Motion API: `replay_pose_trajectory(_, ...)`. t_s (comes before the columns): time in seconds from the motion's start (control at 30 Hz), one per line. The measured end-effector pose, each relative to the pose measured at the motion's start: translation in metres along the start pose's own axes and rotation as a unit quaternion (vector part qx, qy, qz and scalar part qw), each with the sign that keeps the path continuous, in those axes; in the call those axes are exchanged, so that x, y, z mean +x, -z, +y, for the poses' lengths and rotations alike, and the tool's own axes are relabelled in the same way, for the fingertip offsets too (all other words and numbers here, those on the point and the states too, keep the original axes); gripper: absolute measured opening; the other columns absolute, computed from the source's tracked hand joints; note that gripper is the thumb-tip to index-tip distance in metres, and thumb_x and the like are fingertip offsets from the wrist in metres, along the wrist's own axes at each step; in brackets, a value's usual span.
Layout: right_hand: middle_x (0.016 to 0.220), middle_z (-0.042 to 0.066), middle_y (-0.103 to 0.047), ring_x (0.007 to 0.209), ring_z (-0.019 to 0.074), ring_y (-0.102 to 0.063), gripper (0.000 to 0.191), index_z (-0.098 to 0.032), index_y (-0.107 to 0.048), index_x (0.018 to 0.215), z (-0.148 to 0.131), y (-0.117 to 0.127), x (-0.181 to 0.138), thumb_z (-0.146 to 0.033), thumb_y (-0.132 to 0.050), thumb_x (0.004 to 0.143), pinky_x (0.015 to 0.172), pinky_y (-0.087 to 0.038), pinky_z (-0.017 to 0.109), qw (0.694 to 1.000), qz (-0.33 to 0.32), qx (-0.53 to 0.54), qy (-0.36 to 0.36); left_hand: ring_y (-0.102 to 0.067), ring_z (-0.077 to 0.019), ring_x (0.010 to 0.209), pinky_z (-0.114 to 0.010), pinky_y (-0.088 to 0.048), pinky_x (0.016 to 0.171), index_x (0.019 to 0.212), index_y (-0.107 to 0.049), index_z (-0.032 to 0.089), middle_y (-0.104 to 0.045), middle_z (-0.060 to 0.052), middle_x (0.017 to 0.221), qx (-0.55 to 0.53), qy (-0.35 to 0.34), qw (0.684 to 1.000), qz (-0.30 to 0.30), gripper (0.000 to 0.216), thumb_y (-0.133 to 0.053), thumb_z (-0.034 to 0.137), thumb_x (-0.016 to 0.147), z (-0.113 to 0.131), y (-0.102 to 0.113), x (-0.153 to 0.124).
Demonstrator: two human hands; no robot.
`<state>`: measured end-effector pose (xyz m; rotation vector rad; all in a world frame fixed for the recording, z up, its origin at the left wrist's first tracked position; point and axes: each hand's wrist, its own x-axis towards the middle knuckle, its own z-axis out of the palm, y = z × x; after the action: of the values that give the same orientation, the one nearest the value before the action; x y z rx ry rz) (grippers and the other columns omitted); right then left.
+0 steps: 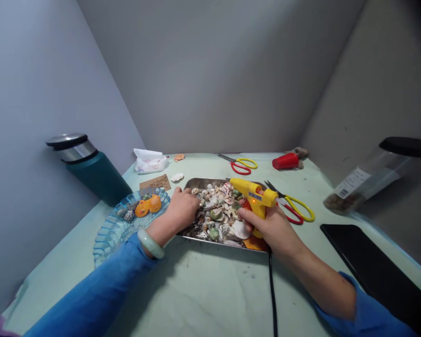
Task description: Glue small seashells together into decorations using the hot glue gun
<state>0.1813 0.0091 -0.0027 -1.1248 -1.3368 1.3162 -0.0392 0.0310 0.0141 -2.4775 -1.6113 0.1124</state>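
My right hand (275, 229) is wrapped round the handle of a yellow hot glue gun (256, 202), whose small orange light is lit. Its nozzle points left above a metal tray (221, 244). Many mixed seashells (217, 215) fill that tray. At the tray's left side, my left hand (184, 206) reaches down with curled fingers; the fingertips, and anything between them, are hidden. A scalloped blue glass dish (105, 236) stands beside my left forearm. In it lie an orange shell piece (148, 206) and a grey speckled shell (127, 214).
Scissors (247, 163) lie behind the tray, with another pair of scissors (298, 209) to its right. A teal bottle (98, 175) stands left; a clear jar (361, 187) and black slab (368, 267) are right. A black cord (272, 295) runs toward me.
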Motion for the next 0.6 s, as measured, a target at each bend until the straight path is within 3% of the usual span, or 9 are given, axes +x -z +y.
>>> replay_pose_trajectory(0.27,0.059,-0.006,-0.053,0.046,0.0095,-0.048,0.023,-0.017,-0.058,0.091,0.0,-0.001,0.0,-0.031,-0.067,0.075,0.047,-0.042,0.024,1.0,-0.003,0.0,0.003,-0.056,-0.0282,0.084,-0.047,-0.032,0.084,0.068,-0.063,0.014,-0.067,-0.014,0.073,-0.056,-0.014,0.998,0.038,0.017,-0.049,0.007,0.076,0.001,-0.006,-0.002)
replay_pose_trajectory(0.4,0.059,-0.006,-0.052,0.046,0.0089,-0.047,0.022,-0.017,-0.057,0.09,-0.001,-0.003,0.0,-0.03,-0.067,0.075,0.047,-0.041,0.024,1.0,-0.006,0.004,0.004,-0.056,-0.0255,0.083,-0.044,-0.034,0.085,0.069,-0.062,0.015,-0.066,-0.012,0.071,-0.133,0.0,0.989,0.068,0.018,-0.048,0.008,0.078,0.003,0.003,-0.004)
replay_pose_trajectory(0.5,0.058,-0.007,-0.051,0.046,0.0093,-0.047,0.022,-0.018,-0.056,0.09,-0.002,-0.003,-0.001,-0.031,-0.066,0.076,0.047,-0.041,0.024,1.0,-0.006,0.006,0.01,-0.057,-0.022,0.084,-0.036,-0.041,0.078,0.08,-0.061,0.016,-0.067,-0.01,0.081,-0.222,0.021,0.97,0.097,0.016,-0.046,0.014,0.083,0.011,0.012,-0.008)
replay_pose_trajectory(0.6,0.061,-0.006,-0.052,0.048,0.0095,-0.047,0.025,-0.019,-0.055,0.094,-0.003,-0.003,0.0,-0.034,-0.065,0.077,0.047,-0.041,0.024,1.0,0.004,0.006,0.024,-0.059,-0.0141,0.07,-0.025,-0.044,0.064,0.085,-0.057,0.017,-0.067,-0.004,0.079,-0.334,0.026,0.938,0.092,0.012,-0.047,0.021,0.086,0.024,0.015,-0.009)
